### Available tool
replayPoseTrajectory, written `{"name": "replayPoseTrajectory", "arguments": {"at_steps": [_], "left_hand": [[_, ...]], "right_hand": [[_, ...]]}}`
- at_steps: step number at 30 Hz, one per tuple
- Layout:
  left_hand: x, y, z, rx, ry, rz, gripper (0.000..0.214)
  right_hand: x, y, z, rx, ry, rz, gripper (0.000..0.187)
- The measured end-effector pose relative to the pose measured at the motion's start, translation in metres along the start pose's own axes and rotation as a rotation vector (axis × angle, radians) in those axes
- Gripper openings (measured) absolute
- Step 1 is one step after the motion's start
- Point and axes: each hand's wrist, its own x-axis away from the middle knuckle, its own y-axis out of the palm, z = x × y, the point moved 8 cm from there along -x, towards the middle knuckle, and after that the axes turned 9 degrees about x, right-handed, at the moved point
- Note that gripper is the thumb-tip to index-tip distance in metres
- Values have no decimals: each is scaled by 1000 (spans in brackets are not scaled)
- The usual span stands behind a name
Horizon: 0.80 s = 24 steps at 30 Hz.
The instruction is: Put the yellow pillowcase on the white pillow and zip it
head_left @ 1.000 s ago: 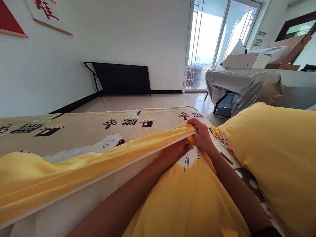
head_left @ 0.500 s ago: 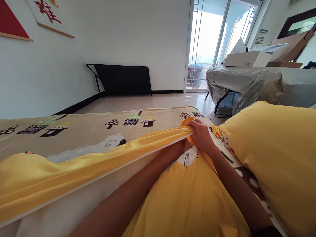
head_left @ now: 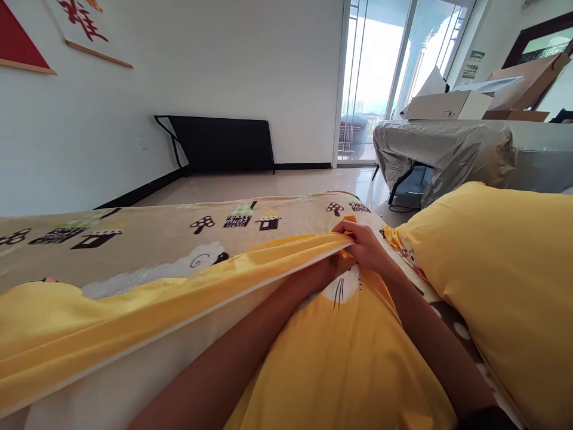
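A yellow fabric cover (head_left: 349, 352) with a pale inner side stretches across the front. On it is a white animal-face print with black whiskers. My right hand (head_left: 364, 243) is closed on a bunched corner of this cover, thumb and fingers pinching the cloth. Just below and left of it, my left hand (head_left: 340, 264) lies under the cover's raised edge, its forearm running along the pale inside. The left fingers are hidden by cloth and by my right hand. Beside my right arm rests a plump yellow pillow (head_left: 505, 269).
Beneath lies a beige patterned blanket (head_left: 156, 233) with mushroom, house and sheep prints. A black folded frame (head_left: 224, 145) leans on the far wall. At right, a plastic-covered table (head_left: 447, 140) carries boxes (head_left: 447, 106). Beyond are glass doors (head_left: 376, 77).
My right hand shifts very slightly, its fingers reaching a little further left over the bunched corner. The cover and pillow stay nearly in place.
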Motion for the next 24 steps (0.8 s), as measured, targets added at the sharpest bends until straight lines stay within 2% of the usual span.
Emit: {"name": "replayPoseTrajectory", "arguments": {"at_steps": [4,7,11,17,24], "left_hand": [[8,-7,11,17,-45,-36,37],[15,-12,17,94,-104,-47,36],[19,-19,7,179,-212,46,32],[18,-19,4,155,-144,123,38],[20,-24,-11,217,-260,246,42]], "right_hand": [[0,-8,4,60,41,131,28],[1,-8,9,21,75,140,26],[1,-8,13,26,92,150,21],[2,-9,12,67,134,153,18],[2,-7,14,95,181,130,16]]}}
